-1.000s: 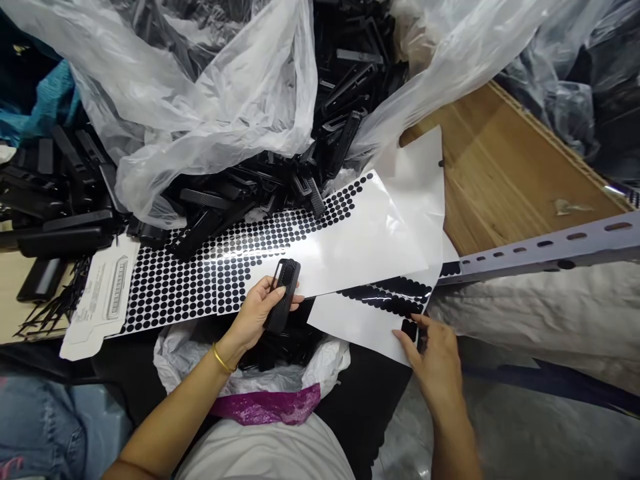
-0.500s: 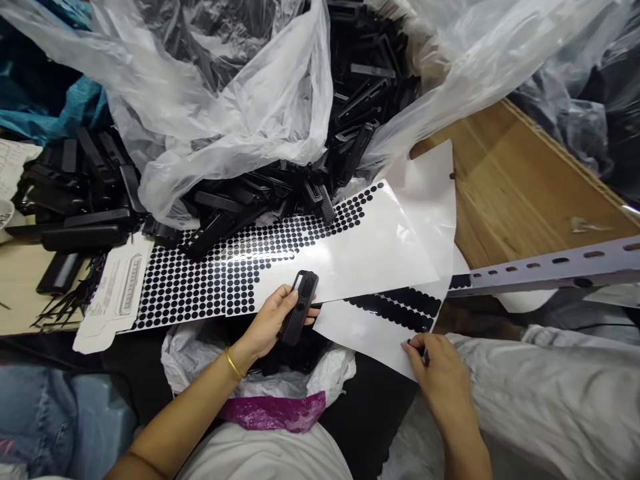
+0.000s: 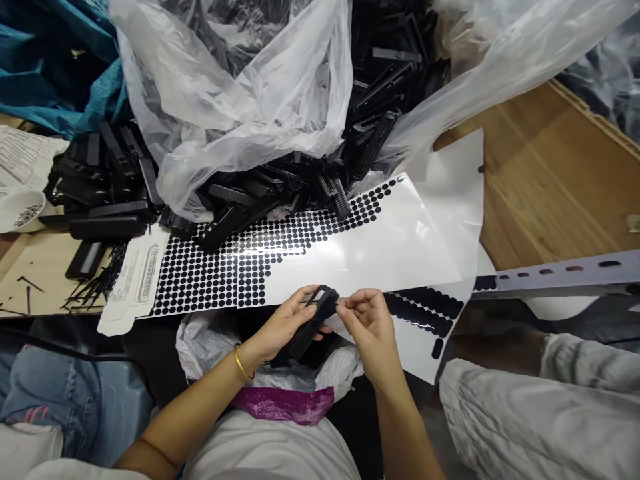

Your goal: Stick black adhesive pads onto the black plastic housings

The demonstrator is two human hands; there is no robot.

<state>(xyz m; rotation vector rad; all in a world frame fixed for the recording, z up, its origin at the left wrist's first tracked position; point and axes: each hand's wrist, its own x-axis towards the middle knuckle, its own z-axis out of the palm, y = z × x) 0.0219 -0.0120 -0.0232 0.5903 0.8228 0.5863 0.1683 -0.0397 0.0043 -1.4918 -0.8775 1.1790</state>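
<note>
A black plastic part (image 3: 311,323) is being gripped by the left hand (image 3: 284,327) above the white bag (image 3: 330,370), its upper end being pinched at 3 o'clock by the right hand (image 3: 367,323), whose fingertips are hiding whatever is held.

Wooden tabletop (image 3: 540,187), clear plastic sheeting (image 3: 250,113)

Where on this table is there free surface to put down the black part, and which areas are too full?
Free: the wooden board right of the white sheets, and the blank white area of the dot sheet beyond both hands. Crowded: the pile of black parts under the plastic bag, and the left corner by the small bowl.
</note>
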